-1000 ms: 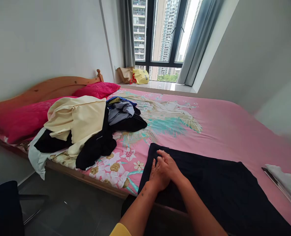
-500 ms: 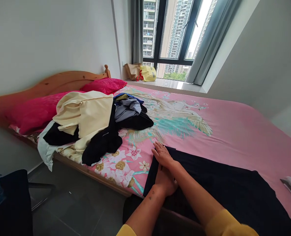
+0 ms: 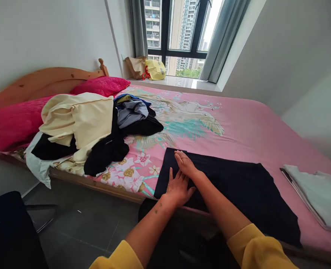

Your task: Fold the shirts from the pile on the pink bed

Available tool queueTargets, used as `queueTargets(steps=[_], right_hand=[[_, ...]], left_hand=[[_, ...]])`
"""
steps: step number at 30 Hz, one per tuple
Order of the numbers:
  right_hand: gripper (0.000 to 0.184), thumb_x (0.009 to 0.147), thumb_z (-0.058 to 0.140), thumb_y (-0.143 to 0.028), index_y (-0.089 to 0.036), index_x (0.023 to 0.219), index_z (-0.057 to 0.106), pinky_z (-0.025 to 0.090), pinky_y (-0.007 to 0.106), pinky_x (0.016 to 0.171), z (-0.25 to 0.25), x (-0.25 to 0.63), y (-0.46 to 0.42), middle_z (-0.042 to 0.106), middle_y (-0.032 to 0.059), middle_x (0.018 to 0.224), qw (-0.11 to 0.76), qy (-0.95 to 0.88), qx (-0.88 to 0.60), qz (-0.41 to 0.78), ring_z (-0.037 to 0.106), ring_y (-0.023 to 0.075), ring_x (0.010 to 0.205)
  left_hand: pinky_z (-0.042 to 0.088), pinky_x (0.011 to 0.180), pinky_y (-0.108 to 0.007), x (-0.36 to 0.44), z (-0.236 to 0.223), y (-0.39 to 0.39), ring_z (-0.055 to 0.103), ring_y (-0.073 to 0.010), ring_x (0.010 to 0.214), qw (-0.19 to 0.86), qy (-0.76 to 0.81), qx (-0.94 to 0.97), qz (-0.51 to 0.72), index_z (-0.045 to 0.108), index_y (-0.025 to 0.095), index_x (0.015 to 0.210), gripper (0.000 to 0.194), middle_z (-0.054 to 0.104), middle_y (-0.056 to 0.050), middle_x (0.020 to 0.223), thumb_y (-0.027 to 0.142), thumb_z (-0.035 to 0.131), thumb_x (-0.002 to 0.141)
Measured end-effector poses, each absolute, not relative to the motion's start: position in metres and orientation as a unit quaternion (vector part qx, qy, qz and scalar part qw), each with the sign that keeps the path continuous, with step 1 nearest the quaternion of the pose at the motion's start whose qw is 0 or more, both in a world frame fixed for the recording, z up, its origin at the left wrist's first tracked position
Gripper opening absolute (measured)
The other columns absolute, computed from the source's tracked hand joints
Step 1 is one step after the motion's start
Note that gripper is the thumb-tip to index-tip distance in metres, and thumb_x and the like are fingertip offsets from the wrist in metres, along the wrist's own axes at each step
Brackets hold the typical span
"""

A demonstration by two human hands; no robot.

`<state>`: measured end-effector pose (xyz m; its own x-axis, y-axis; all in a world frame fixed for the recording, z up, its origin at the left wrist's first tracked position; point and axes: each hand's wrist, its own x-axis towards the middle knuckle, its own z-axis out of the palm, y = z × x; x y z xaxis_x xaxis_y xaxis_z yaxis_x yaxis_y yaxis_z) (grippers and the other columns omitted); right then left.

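Observation:
A dark garment, which looks like folded trousers, lies flat along the near edge of the bed. My left hand rests palm down on its left end, fingers stretched and thumb spread. Just beyond it, my right hand lies flat on the same cloth, its fingers pointing up and left. The two hands touch or nearly touch, with the left fingertips close to the right palm. Neither hand grips the fabric. Part of the garment is hidden under my right forearm.
A heap of clothes with a cream garment on top lies left, by the pink pillows. Folded light clothes lie right on the pink bed sheet. A dark-covered chair stands lower left. Bags sit on the windowsill.
My left hand, partly tucked under the right before, now lies spread on the dark garment. The view has turned right and down, showing more of the folded light clothes.

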<state>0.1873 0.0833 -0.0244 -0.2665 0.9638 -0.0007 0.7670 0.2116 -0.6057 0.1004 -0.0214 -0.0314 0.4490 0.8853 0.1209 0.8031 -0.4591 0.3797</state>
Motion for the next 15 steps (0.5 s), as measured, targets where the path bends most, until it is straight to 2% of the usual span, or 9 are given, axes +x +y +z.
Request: queueTargets(steps=[4, 7, 9, 11, 13, 15], right_hand=[[0.053, 0.093, 0.033, -0.043, -0.020, 0.140, 0.035, 0.004, 0.044, 0.113, -0.047, 0.195, 0.064, 0.026, 0.0045, 0.150, 0.110, -0.789, -0.581, 0.169, 0.013, 0.0203, 0.140], [0.053, 0.093, 0.033, -0.042, -0.020, 0.141, 0.033, 0.004, 0.045, 0.113, -0.050, 0.198, 0.059, 0.024, 0.0044, 0.150, 0.096, -0.786, -0.586, 0.171, 0.012, 0.0193, 0.140], [0.053, 0.094, 0.029, -0.041, -0.018, 0.141, 0.033, 0.007, 0.047, 0.112, -0.040, 0.199, 0.058, 0.027, 0.0058, 0.149, 0.105, -0.755, -0.613, 0.209, 0.016, 0.0202, 0.139], [0.053, 0.095, 0.025, -0.040, -0.016, 0.141, 0.032, 0.009, 0.049, 0.112, -0.026, 0.196, 0.055, 0.029, 0.0072, 0.148, 0.130, -0.726, -0.637, 0.225, 0.018, 0.0208, 0.139], [0.053, 0.095, 0.024, -0.039, -0.015, 0.141, 0.032, 0.008, 0.048, 0.113, -0.014, 0.189, 0.050, 0.030, 0.0076, 0.148, 0.165, -0.722, -0.637, 0.216, 0.018, 0.0205, 0.139], [0.052, 0.095, 0.026, -0.038, -0.015, 0.140, 0.034, 0.007, 0.046, 0.113, -0.009, 0.179, 0.045, 0.031, 0.0076, 0.147, 0.200, -0.734, -0.617, 0.200, 0.018, 0.0201, 0.139]], left_hand=[[-0.003, 0.113, -0.055, 0.104, -0.029, -0.059, 0.023, -0.0248, 0.137, 0.157, 0.479, 0.849, 0.157, 0.032, 0.020, 0.141, 0.063, 0.038, -0.007, 0.145, 0.050, 0.043, 0.087], [0.004, 0.114, -0.052, 0.096, -0.022, -0.067, 0.034, -0.0207, 0.132, 0.184, 0.473, 0.838, 0.200, 0.050, 0.029, 0.127, 0.041, 0.051, -0.001, 0.134, 0.044, 0.041, 0.090], [0.009, 0.114, -0.050, 0.078, -0.020, -0.062, 0.040, -0.0184, 0.128, 0.174, 0.509, 0.805, 0.250, 0.057, 0.030, 0.118, 0.033, 0.057, 0.000, 0.128, 0.036, 0.038, 0.092], [0.016, 0.113, -0.047, 0.051, -0.022, -0.051, 0.043, -0.0182, 0.126, 0.135, 0.586, 0.746, 0.287, 0.058, 0.025, 0.116, 0.032, 0.057, -0.003, 0.127, 0.027, 0.037, 0.092], [0.024, 0.110, -0.044, 0.022, -0.029, -0.035, 0.045, -0.0192, 0.125, 0.098, 0.655, 0.699, 0.269, 0.058, 0.022, 0.117, 0.034, 0.057, -0.006, 0.128, 0.019, 0.039, 0.089], [0.026, 0.109, -0.044, -0.002, -0.036, -0.019, 0.042, -0.0210, 0.127, 0.073, 0.685, 0.695, 0.206, 0.058, 0.022, 0.119, 0.036, 0.054, -0.007, 0.131, 0.017, 0.041, 0.087]])
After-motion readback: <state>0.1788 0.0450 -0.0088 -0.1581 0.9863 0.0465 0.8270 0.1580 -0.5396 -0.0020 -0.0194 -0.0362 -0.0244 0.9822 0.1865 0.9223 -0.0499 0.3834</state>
